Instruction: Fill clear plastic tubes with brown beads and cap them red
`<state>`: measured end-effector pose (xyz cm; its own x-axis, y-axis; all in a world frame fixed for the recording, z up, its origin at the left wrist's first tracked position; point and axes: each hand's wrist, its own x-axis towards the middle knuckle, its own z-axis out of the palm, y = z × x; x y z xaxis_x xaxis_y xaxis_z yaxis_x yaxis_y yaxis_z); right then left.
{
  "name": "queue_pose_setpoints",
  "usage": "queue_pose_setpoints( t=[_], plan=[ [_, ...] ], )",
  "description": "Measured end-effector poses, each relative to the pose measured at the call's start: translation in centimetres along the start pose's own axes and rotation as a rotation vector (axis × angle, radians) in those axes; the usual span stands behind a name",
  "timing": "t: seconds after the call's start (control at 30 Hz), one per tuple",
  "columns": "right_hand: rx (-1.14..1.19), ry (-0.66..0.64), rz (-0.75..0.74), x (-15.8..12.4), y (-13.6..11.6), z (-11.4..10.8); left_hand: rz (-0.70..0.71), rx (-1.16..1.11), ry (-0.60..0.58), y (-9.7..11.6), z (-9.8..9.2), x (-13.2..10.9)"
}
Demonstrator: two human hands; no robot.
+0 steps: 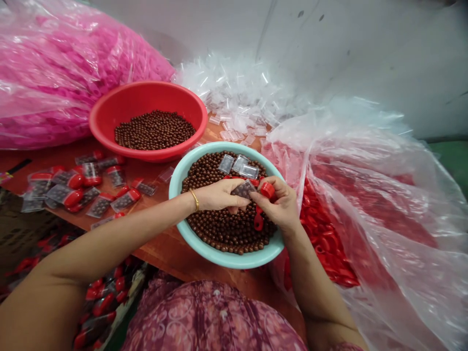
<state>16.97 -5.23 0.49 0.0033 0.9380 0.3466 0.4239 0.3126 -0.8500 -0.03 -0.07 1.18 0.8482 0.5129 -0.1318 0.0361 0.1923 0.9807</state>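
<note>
Over a pale blue basin (226, 263) of brown beads (219, 234), my left hand (215, 196) grips a small clear plastic box (243, 189) with dark beads showing inside. Close beside it, my right hand (280, 204) is closed on a red cap (267, 189), its fingertips at the box's right end. The cap and box look apart. Several clear boxes (249, 171) lie on the beads behind my hands. A red ring-ended piece (258, 222) is below my right fingers; other red parts behind are partly hidden.
A red basin (106, 141) of brown beads stands behind left. Filled, red-capped boxes (97, 204) lie on the table's left; more fill a container (104, 302) below. Clear boxes (241, 97) heap at the back. Bags of pink parts (73, 68) and red parts (325, 239) flank the basins.
</note>
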Motion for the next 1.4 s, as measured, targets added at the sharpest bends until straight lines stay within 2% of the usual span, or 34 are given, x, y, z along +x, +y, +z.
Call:
queue_pose_setpoints(
  t=[0.2,0.33,0.47,0.63,0.7,0.77,0.87,1.1,1.27,1.4],
  plan=[
    [-0.034,0.019,-0.043,0.0,0.2,-0.3,0.015,-0.041,0.009,-0.1,-0.4,0.2],
    [-0.077,-0.085,-0.084,0.2,-0.1,-0.4,0.004,-0.034,-0.018,-0.2,-0.4,0.0],
    [-0.009,-0.189,-0.071,0.1,-0.2,-0.5,-0.001,0.008,-0.017,-0.1,-0.1,-0.1],
    [0.079,-0.064,0.012,-0.2,0.0,-0.5,0.012,0.032,0.017,0.2,0.1,0.0],
    [0.083,-0.049,0.032,-0.1,0.2,-0.5,-0.03,0.044,0.009,0.4,0.1,0.0],
    [0.057,-0.092,0.021,0.1,0.3,-0.5,-0.096,0.053,-0.012,0.5,0.1,-0.1],
    [0.019,-0.193,-0.037,0.3,0.2,-0.6,-0.171,0.032,-0.037,0.7,0.0,-0.3],
    [-0.105,-0.297,-0.159,0.1,-0.1,-0.4,-0.347,-0.049,-0.126,0.8,-0.4,-0.4],
    [-0.282,-0.207,-0.166,0.0,0.8,0.0,-0.364,-0.044,-0.191,0.7,-0.3,-0.3],
    [-0.2,-0.123,-0.143,0.1,1.2,-0.2,-0.246,-0.031,-0.148,0.6,-0.3,-0.3]
  ],
)
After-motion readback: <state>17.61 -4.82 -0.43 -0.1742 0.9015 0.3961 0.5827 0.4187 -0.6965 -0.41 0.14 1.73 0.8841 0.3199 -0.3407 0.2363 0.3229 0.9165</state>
